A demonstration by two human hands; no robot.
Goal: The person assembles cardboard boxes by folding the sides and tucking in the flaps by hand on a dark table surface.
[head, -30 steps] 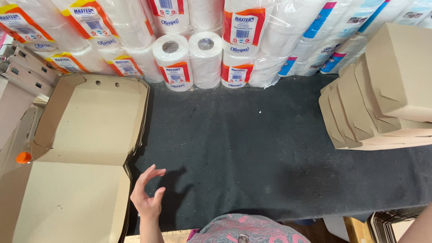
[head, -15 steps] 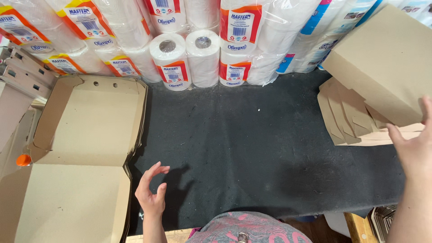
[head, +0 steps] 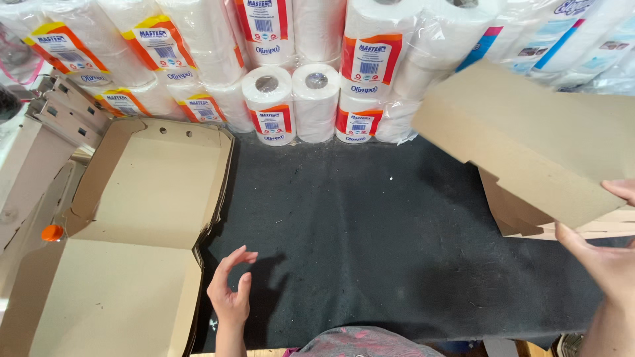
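The right hand (head: 605, 254) grips a flat brown cardboard blank (head: 529, 142), fingers clamped on its near edge, holding it tilted above the stack of blanks (head: 522, 221) at the right of the dark desk (head: 370, 238). The left hand (head: 230, 294) hovers empty, fingers loosely apart, just beside the open cardboard box (head: 142, 205), with paper-roll packs (head: 291, 99) along the back.

Bright, even light falls from above, slightly behind the viewer. The left hand (head: 230, 297) throws a soft shadow to its right onto the black worktop (head: 370, 231), whose matte cover gives no glare. Plastic wrap on the paper rolls (head: 291, 99) shows pale sheen. The lifted cardboard sheet (head: 529, 145) is slightly soft with motion blur, as is the right hand (head: 605, 254). Straight lines bow toward the frame edges.
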